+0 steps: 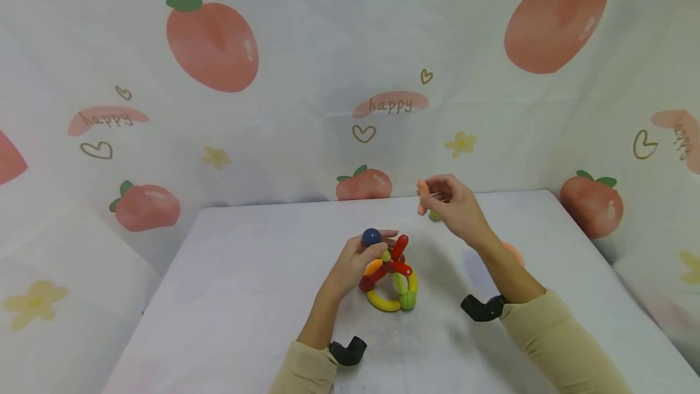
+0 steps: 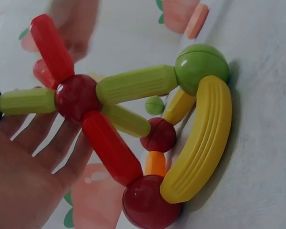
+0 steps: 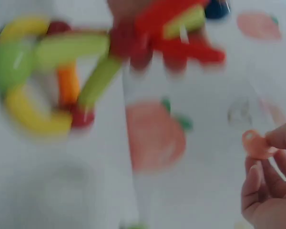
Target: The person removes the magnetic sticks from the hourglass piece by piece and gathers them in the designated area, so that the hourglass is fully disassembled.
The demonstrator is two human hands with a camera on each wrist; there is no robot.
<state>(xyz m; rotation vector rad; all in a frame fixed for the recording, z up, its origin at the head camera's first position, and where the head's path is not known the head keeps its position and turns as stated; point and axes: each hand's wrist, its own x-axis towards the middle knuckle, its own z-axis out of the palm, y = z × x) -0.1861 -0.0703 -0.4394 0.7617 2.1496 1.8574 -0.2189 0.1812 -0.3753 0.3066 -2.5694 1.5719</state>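
A ball-and-stick structure [image 1: 407, 300] of red, green, yellow and orange pieces stands on the table, a blue ball [image 1: 371, 237] at its upper left. My left hand [image 1: 348, 266] holds its upper part, thumb in front and fingers behind the green stick [image 2: 27, 101] and red ball [image 2: 78, 98]. Two red sticks jut out from that ball. Raised to the right, my right hand [image 1: 456, 208] pinches a peach-coloured stick [image 1: 423, 197] between thumb and fingers, apart from the structure. In the right wrist view the peach stick [image 3: 257, 144] shows end-on.
Behind my right hand a green ball [image 1: 434, 215] lies on the white table [image 1: 235, 297]. A peach-coloured curved piece [image 1: 514, 254] is partly hidden by my right forearm. A printed cloth [image 1: 306, 65] hangs behind the table.
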